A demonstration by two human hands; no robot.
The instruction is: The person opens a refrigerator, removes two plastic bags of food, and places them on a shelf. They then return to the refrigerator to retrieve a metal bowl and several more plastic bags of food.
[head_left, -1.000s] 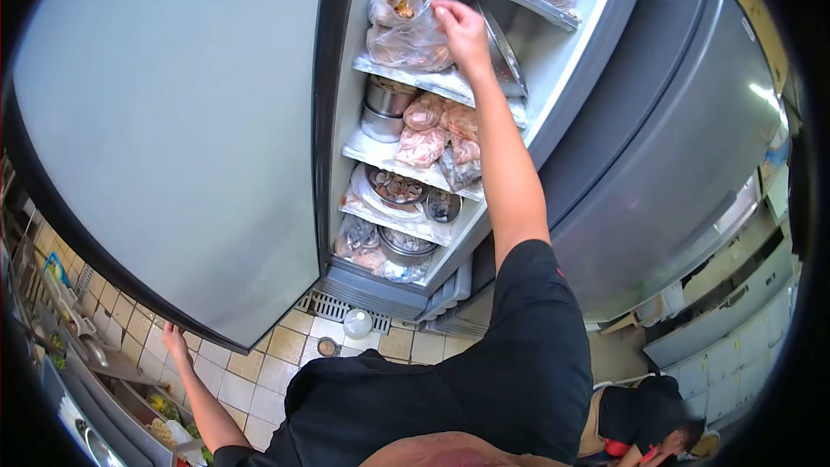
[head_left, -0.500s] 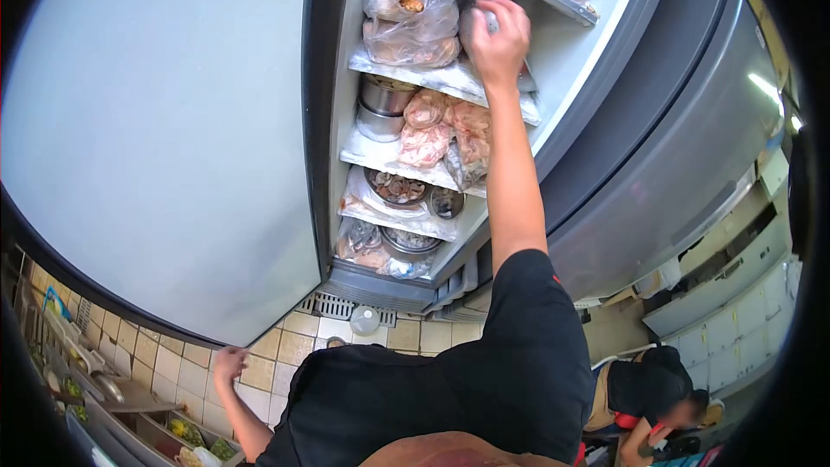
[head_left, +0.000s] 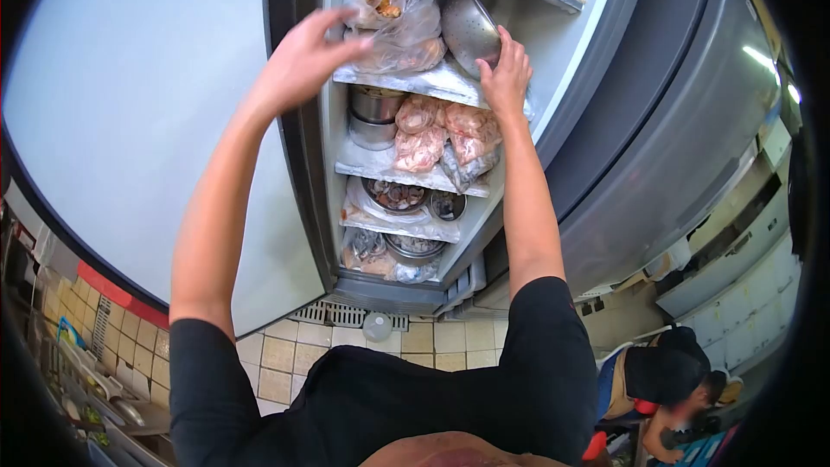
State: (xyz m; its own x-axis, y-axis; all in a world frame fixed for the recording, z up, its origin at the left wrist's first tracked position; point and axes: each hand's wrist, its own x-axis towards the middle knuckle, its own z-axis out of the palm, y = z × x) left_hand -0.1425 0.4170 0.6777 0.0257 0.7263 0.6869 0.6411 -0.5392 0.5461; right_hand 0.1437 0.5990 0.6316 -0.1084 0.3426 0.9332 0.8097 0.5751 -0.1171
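In the head view, my right hand (head_left: 507, 74) grips the rim of a perforated metal bowl (head_left: 471, 30), which is tilted on its side on the freezer's upper shelf (head_left: 424, 80). Slightly blurred, my left hand (head_left: 313, 56) is raised at the left edge of that shelf, fingers apart and empty. It is in front of the clear plastic bags of food (head_left: 393, 22) that stand left of the bowl. Below, another shelf holds metal containers (head_left: 373, 117) and bags of pinkish food (head_left: 445, 131).
The freezer door (head_left: 156, 121) stands open at the left. Lower shelves hold bowls of food (head_left: 396, 195). Another grey appliance (head_left: 657, 138) is at the right. On the tiled floor (head_left: 277, 367) is a round clear object (head_left: 377, 326). A person (head_left: 666, 372) bends at lower right.
My left hand has risen from low beside the door to the upper shelf. My right hand has moved down slightly, and the bowl is now tilted and more visible.
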